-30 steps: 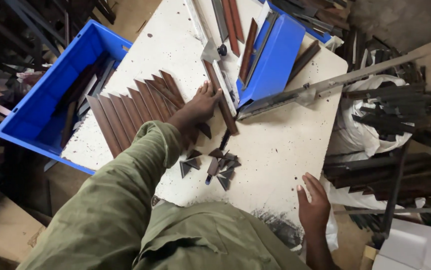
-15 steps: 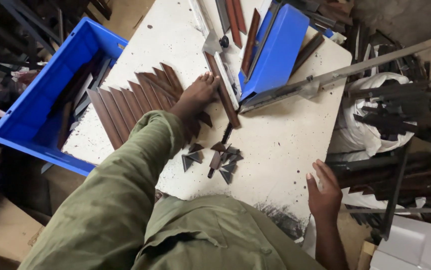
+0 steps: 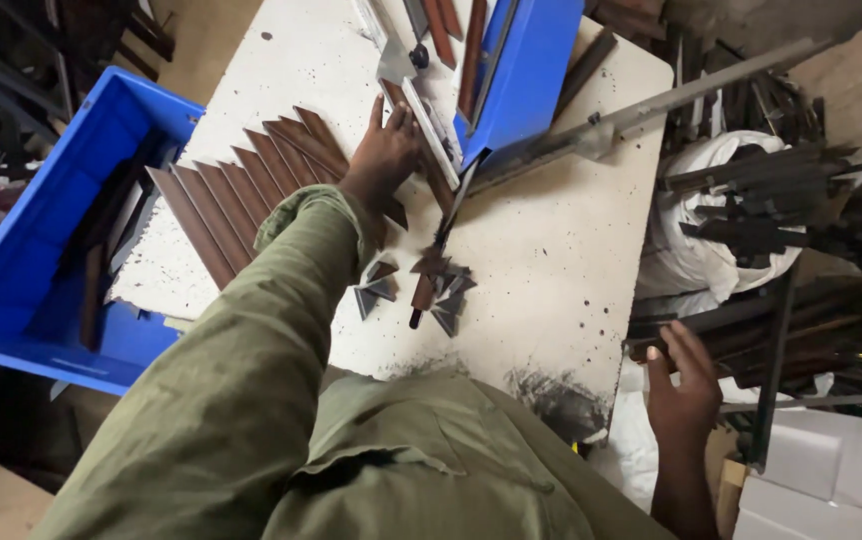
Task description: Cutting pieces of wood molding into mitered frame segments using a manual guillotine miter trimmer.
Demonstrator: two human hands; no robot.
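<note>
A cluttered workshop was seen from above, with a white, paint-speckled table [image 3: 551,250] at its centre, its near edge smudged black. A blue plastic crate [image 3: 41,260] stood at the table's left side, holding dark strips that could hardly be made out. A second blue bin [image 3: 526,70] lay tipped on the far part of the table, with brown strips beside it and partly cut off by the frame's top edge.

A row of flat brown slats [image 3: 241,190], long, narrow and cut to slanted points, was laid side by side like a fan; their long axes ran from the near left towards the far right, points away from the person. The left hand [image 3: 383,155] was pressed flat on the right end of this row, fingers spread and nothing gripped; the slats beneath the palm and the green sleeve [image 3: 251,340] were hidden. Small triangular offcuts [image 3: 421,290], grey and brown, were scattered just near of the hand.

The right hand [image 3: 681,385] was held off the table's right edge, fingers loosely extended and empty, near a pile of dark metal bars [image 3: 761,200] over a white sack [image 3: 691,260]. A long grey bar [image 3: 651,105] lay slanted across the table's far corner.
</note>
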